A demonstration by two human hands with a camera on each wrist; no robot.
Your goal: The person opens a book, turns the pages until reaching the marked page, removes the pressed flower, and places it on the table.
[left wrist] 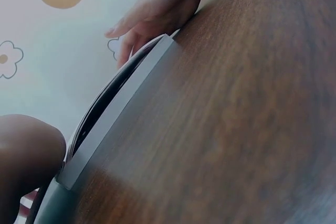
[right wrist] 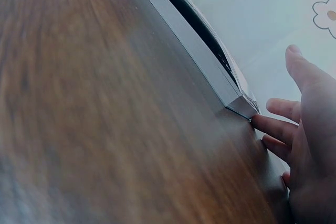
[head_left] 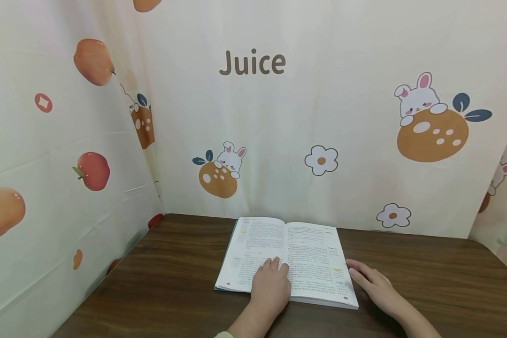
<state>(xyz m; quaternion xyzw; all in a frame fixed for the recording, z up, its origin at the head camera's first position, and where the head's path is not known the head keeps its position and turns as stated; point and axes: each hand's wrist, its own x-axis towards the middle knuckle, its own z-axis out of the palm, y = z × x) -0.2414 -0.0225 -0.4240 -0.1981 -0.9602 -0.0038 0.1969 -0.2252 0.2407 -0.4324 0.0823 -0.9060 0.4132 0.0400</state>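
Currently looking down on an open book (head_left: 310,263) lying on a wood-grained table (head_left: 152,281), with left hand (head_left: 272,284) resting on it near the central fold, fingers close together, and right hand (head_left: 373,287) at the right edge, fingers loosely apart; beyond, facing a printed curtain (head_left: 342,94).
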